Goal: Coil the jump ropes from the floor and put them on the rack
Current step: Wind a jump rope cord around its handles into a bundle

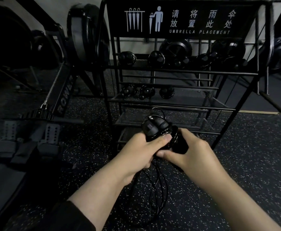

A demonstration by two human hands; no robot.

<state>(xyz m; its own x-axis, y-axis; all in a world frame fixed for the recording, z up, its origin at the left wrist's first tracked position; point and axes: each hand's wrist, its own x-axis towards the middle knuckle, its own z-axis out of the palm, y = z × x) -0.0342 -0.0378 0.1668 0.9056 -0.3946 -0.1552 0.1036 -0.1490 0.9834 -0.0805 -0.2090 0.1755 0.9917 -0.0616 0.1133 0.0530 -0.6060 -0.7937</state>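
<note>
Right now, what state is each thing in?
Jump rope: partly coiled, cord loops hanging below the hands.
Left hand: closed on the rope's handles.
Right hand: closed on the coil.
Rack: upright, coiled ropes lying on two shelves.
Rowing machine: idle.

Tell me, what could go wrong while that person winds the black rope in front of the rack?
Loose loops of the thin black jump rope hang below the left hand and right hand; they might tangle or slip free before the coil is tight. The black metal wire rack already holds several dark coiled bundles, so a slack coil could snag on its bars.
</note>
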